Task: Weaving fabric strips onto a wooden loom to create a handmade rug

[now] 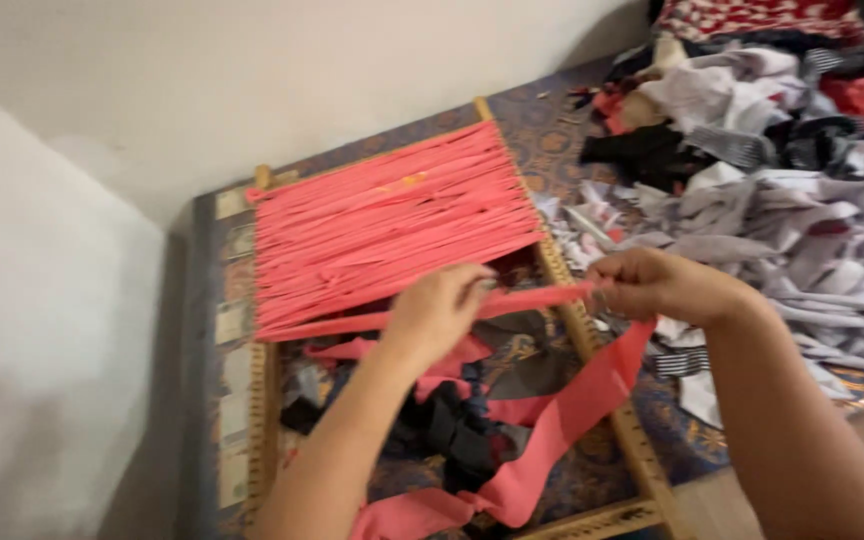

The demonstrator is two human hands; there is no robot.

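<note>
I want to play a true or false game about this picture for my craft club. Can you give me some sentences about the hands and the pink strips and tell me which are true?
1. Both hands hold the same pink strip. True: the left hand and right hand pinch it, stretched between them.
2. The wooden frame is fully covered with strips. False: only its far part is covered; the near part is open.
3. A pile of cloth scraps lies to the right of the frame. True.
4. The strips on the frame are blue. False: they are pink.
5. The frame lies on a patterned mat. True.
</note>
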